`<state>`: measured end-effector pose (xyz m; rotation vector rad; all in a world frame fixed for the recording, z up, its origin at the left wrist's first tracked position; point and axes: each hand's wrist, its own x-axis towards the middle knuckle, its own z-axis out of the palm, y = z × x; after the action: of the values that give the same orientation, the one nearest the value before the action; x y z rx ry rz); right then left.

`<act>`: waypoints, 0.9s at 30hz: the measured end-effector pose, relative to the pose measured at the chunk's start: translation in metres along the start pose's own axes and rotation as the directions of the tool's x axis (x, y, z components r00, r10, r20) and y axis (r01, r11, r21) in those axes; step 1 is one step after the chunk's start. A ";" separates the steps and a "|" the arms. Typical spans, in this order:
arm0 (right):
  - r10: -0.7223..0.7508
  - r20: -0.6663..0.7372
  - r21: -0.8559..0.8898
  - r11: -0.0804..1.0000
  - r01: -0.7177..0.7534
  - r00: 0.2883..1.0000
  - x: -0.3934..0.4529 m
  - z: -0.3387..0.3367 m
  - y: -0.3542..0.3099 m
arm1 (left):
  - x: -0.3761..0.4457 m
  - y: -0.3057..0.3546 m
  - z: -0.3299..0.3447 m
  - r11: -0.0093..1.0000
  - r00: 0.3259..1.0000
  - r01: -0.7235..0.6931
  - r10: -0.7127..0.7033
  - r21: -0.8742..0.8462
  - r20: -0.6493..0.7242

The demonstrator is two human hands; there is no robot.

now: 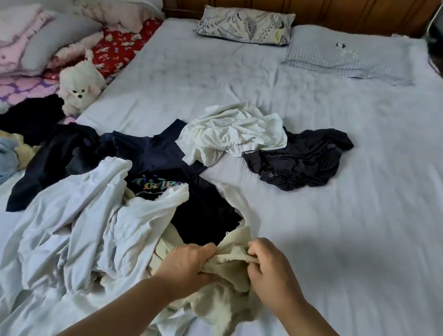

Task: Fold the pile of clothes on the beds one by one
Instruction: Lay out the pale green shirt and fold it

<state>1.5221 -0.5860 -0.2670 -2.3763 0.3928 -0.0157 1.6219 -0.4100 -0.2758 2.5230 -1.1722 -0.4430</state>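
A cream garment (227, 298) lies crumpled at the near edge of the pile on the bed (357, 218). My left hand (185, 265) grips a bunch of it, and my right hand (270, 272) pinches the same cloth just beside it. A large white garment (78, 223) spreads to the left of my hands. A black shirt with coloured lettering (201, 208) lies under both. Farther back sit a dark navy garment (147, 148), a crumpled white shirt (233, 134) and a black garment (300, 160).
A white plush dog (79, 87) sits at the bed's left side. More clothes in black, light blue and yellow (4, 156) lie at the left. Two pillows (245, 25) (351, 54) rest by the wooden headboard. Pink bedding (10, 37) is stacked far left.
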 end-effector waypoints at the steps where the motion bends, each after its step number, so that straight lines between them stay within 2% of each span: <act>1: -0.004 -0.034 0.024 1.000 0.005 0.999 -0.009 -0.011 -0.006 | -0.004 0.012 -0.006 1.000 1.000 -0.013 0.013 0.012 0.013; 4: 0.027 -0.081 0.038 0.999 -0.024 0.996 -0.033 -0.052 -0.026 | -0.011 0.052 -0.028 0.998 0.999 -0.042 0.044 -0.039 0.033; 7: -0.002 -0.125 -0.096 0.995 -0.010 0.992 -0.060 -0.093 -0.039 | -0.017 0.094 -0.048 0.972 0.999 -0.041 0.044 -0.233 0.008; 9: -0.044 -0.156 -0.181 0.983 0.016 0.987 -0.081 -0.121 -0.049 | -0.020 0.122 -0.059 0.950 0.999 -0.032 0.028 -0.311 -0.018; 11: -0.071 -0.158 -0.219 0.975 0.035 0.985 -0.105 -0.148 -0.058 | -0.024 0.149 -0.070 0.922 0.996 -0.085 0.066 -0.377 -0.065; 14: -0.027 -0.156 -0.210 0.978 -0.007 0.987 -0.136 -0.189 -0.063 | -0.031 0.187 -0.082 0.855 0.989 -0.145 0.118 -0.498 -0.084; 17: -0.028 -0.284 -0.146 0.989 -0.014 0.958 -0.174 -0.231 -0.060 | -0.045 0.218 -0.086 0.788 0.991 -0.122 0.132 -0.604 -0.027; 20: -0.035 -0.439 -0.088 0.996 -0.004 0.898 -0.225 -0.277 -0.051 | -0.066 0.242 -0.086 0.818 0.988 -0.142 0.155 -0.557 -0.025; 24: -0.020 -0.558 -0.047 0.999 -0.007 0.830 -0.292 -0.331 -0.037 | -0.094 0.275 -0.096 0.815 0.981 -0.166 0.080 -0.556 -0.176; 27: -0.025 -0.618 -0.055 0.998 -0.012 0.786 -0.333 -0.359 -0.035 | -0.111 0.311 -0.122 0.869 0.960 -0.200 0.080 -0.453 -0.270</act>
<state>1.1704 -0.7035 0.0557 -2.3765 0.6979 -0.8220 1.3928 -0.4944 -0.0213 1.9849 -0.9981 -0.3241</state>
